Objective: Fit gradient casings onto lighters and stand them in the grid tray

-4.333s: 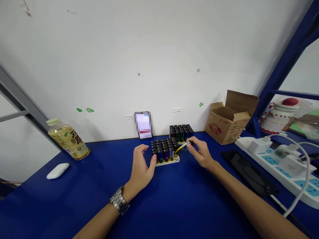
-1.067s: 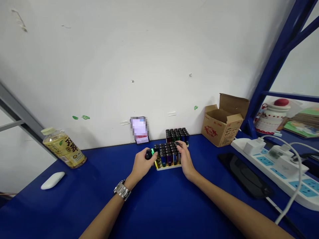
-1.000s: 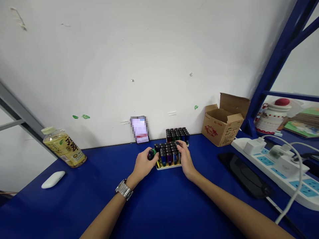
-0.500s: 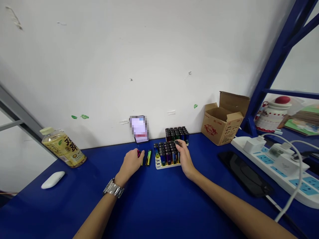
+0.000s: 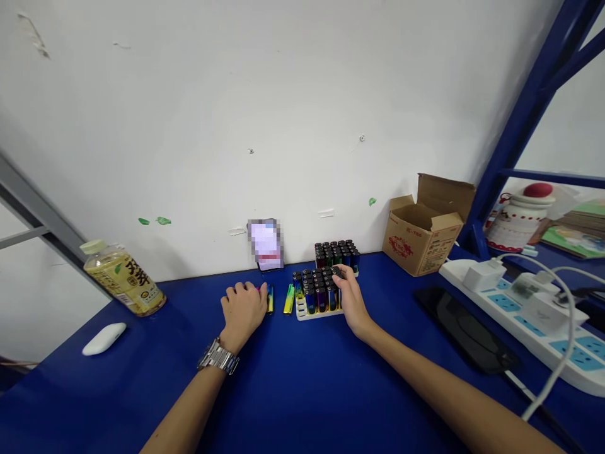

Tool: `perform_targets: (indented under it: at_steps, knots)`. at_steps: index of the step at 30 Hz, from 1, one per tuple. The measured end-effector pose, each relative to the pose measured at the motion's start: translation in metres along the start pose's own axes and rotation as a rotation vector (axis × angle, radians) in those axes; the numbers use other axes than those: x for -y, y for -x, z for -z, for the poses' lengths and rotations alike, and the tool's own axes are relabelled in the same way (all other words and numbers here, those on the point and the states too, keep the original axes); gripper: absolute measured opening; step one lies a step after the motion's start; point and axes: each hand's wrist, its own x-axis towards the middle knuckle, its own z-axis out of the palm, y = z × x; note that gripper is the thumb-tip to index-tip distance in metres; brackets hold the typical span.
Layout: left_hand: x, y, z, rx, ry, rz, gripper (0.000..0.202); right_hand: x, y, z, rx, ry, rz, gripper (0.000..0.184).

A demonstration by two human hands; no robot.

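Note:
A white slotted tray holds rows of upright, black-topped lighters in shiny blue, purple and yellow. My right hand curls around the tray's right end, its fingers on the lighters there. To the left, my left hand is palm down over the table, with its fingers apart. Beside its thumb is a blue-and-yellow lighter, and a bit of magenta shows there too, partly hidden by the hand. Between that hand and the tray lies a yellow-green lighter.
A second group of lighters stands behind the tray. A phone leans on the wall. An open cardboard box, a dark phone and a power strip are right; a drink bottle and white case left.
My left hand has drawn slightly left and its fingers have spread, uncovering more of the blue-and-yellow lighter. The yellow-green lighter lies closer to the tray. My right hand has stayed put.

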Motion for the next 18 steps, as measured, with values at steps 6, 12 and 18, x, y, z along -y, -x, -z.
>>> perform_targets:
  at_steps: [6,12,18]
  knots:
    - [-0.016,0.017,-0.020,0.011,0.222,-0.158,0.061,0.002,0.000,0.000,-0.001,-0.006,-0.005,0.028]
    - [-0.022,0.017,-0.024,0.030,0.240,-0.354,0.052,0.004,0.000,-0.001,-0.003,-0.024,0.005,0.028]
    - [-0.010,-0.003,-0.024,-0.006,0.310,-0.290,0.051,0.005,0.000,0.000,0.001,-0.010,-0.006,0.029]
